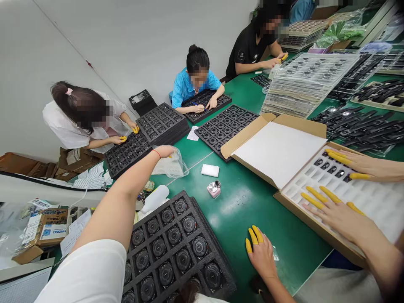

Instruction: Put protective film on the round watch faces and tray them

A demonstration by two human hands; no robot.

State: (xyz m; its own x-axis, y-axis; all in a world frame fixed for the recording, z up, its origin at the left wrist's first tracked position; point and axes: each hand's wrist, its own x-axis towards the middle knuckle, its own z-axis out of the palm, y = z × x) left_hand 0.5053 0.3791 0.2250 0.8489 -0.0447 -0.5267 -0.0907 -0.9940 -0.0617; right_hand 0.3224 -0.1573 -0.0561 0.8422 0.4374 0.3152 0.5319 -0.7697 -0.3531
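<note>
L grip unclear: L hand [166,151] is touching clear bag [178,165], pref. lightly; R hand [263,255] is resting empty, fingers apart, on table [241,223].

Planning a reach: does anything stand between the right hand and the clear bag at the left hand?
Nothing visible stands squarely between the right hand and the clear bag; the pink item sits close beside that line, the white block farther aside.

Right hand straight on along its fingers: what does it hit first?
The right hand would probably meet the black tray beyond the white block, passing just right of that block; exact aim is uncertain.
</note>
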